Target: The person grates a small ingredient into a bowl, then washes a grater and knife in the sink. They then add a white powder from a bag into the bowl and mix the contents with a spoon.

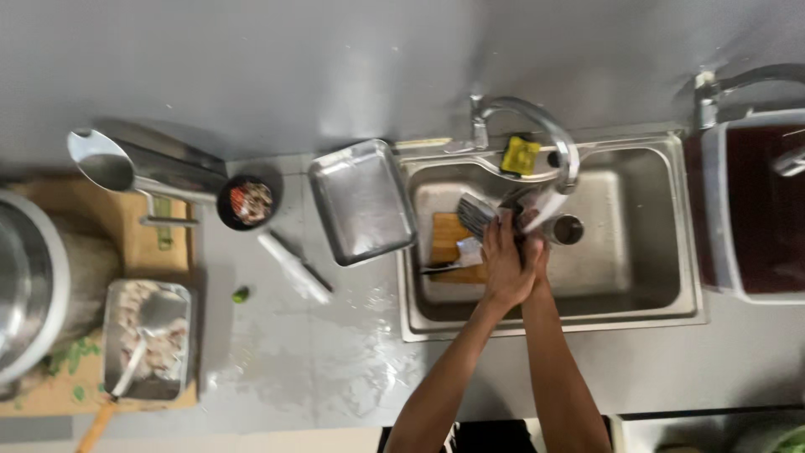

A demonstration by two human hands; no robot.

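Head view. Both hands are pressed together over the steel sink (pixel 637 294), directly under the spout of the curved tap (pixel 545 134). The left hand (pixel 506 262) lies across the right hand (pixel 537 252); the fingers are closed against one another, and whether either grip holds anything cannot be told. A wooden board (pixel 449 243) and a dark utensil lie in the basin beside the hands. A yellow sponge (pixel 521 154) sits on the sink's back rim. An empty steel tray (pixel 360 201) rests tilted on the sink's left edge. Further left on the worktop (pixel 293 361) are a knife (pixel 293 267), a small dark bowl (pixel 250 201) and a tray of chopped food (pixel 149 338).
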